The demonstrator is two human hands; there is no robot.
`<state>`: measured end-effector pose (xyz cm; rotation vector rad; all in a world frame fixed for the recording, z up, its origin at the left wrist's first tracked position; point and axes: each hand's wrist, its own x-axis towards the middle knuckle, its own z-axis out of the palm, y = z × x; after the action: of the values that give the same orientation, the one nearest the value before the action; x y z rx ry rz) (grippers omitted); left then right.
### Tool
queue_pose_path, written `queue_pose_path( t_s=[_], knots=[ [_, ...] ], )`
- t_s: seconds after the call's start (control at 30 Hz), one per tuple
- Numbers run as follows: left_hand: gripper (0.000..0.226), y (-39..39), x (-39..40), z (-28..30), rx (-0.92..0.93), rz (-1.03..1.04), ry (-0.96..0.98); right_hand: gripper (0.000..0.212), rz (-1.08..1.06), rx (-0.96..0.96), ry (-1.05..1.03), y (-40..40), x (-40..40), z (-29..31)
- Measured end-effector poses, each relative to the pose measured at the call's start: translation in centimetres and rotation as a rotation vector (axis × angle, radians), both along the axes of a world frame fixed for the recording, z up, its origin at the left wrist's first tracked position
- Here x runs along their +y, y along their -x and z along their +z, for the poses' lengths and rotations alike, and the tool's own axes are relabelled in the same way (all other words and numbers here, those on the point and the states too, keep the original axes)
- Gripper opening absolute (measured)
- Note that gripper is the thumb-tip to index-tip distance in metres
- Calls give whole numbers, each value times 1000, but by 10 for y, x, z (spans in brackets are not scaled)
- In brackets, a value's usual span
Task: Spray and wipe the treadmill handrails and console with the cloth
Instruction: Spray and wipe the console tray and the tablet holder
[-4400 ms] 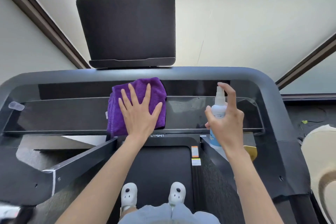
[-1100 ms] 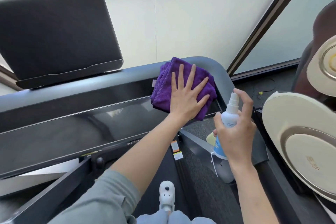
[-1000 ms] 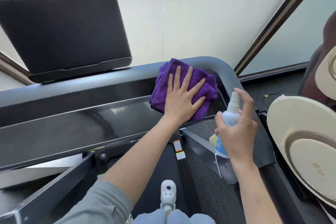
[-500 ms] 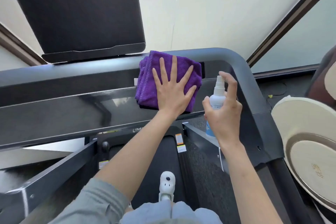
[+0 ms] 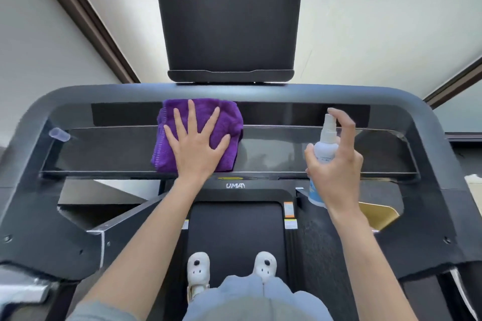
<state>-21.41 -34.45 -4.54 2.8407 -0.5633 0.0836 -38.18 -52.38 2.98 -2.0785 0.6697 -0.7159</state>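
The left hand [image 5: 196,148] lies flat, fingers spread, pressing the folded purple microfibre cloth [image 5: 198,135] onto the glossy treadmill console [image 5: 281,148], left of centre. The right hand [image 5: 336,164] grips a white spray bottle [image 5: 324,150] upright (index finger on the nozzle), above the console's right side.

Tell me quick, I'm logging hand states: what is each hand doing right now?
Left hand: open, fingers spread flat, pressing the cloth on the console.
Right hand: grips the spray bottle, index finger on the nozzle.
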Motion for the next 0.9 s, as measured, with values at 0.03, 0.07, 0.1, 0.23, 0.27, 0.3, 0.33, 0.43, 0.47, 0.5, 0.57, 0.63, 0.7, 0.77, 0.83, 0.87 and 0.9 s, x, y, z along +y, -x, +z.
queue_pose_path(
  t_s=[0.03,0.07,0.1,0.23,0.27,0.3,0.33,0.43,0.47,0.5,0.57,0.63,0.7,0.77,0.83,0.87,0.9],
  knots=[
    [67,4,-8,0,-1,14,-11,63,-3,-6,6,-1,6,0],
    [68,10,-19,1,-2,8,-25,63,-10,-9,13,-2,11,0],
    [69,16,-33,0,-3,-20,-38,63,-18,-9,23,-3,16,1],
    [65,27,-67,-2,-16,-229,-42,62,-14,7,59,-9,35,4],
    [64,25,-67,-2,-28,-271,-44,62,-10,18,71,-11,39,5],
    [63,21,-62,-3,-38,-312,-42,62,-8,29,81,-13,43,5],
    [63,15,-50,-3,-41,-343,-29,61,-6,37,84,-17,49,6],
    [64,-6,-4,-4,-39,-325,-6,62,13,52,71,-33,69,7],
    [64,-13,14,-4,-37,-299,-6,62,21,53,71,-39,76,6],
    [65,-19,32,-3,-32,-274,-1,63,26,52,72,-45,83,5],
    [65,-32,70,-1,-12,-221,23,65,31,53,65,-56,96,3],
    [66,-41,109,-2,0,-147,45,66,35,48,56,-63,108,1],
    [63,-41,132,-2,4,-82,63,66,34,37,53,-68,117,-1],
    [58,-40,130,-2,5,-63,54,66,26,29,50,-72,125,-3],
    [54,-47,115,-1,-3,-93,19,66,20,30,56,-77,133,-6],
    [52,-53,108,0,-4,-118,-4,65,23,32,61,-78,137,-6],
    [53,-61,101,1,-6,-146,-28,65,28,32,64,-79,141,-6]
  ],
)
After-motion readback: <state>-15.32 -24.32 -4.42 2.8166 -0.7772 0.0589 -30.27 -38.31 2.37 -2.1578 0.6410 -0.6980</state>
